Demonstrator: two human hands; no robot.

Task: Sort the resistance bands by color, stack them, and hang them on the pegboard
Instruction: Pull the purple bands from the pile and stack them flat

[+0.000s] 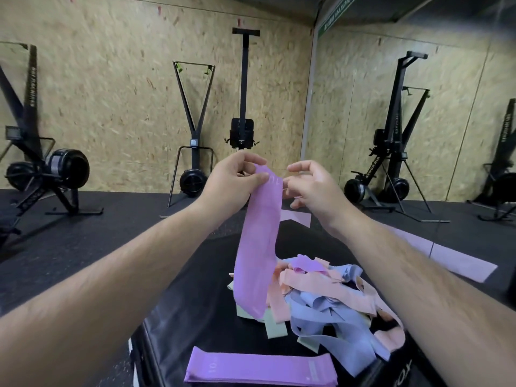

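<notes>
The purple band (259,241) hangs as a long flat strip in front of the person, raised to about chest height. Its top end is pinched in the left hand (237,177), thumb on the near face and fingers curled over the far side. Its bottom end trails down onto the left edge of the pile of bands (321,297).

The right hand (312,188) is just beside the band's upper right edge, with the fingers half curled and the forefinger reaching forward. From here I can't tell whether those fingertips hold the edge or only sit next to it. The two hands are close together, with only the width of the band between them.

The pile is a loose tangle of peach, blue, pale green and a little purple. It sits on a black padded block (195,289). At the near edge of the block, just in front of the pile, lies a purple stack (259,370), flat and squared up.

Beyond the right forearm, pale lilac bands (446,255) lie flat; I can't tell whether they rest on the block or on the floor.

Around the block is a dark rubber floor (83,233). Black exercise machines (245,79) stand along a chipboard wall (111,93).
</notes>
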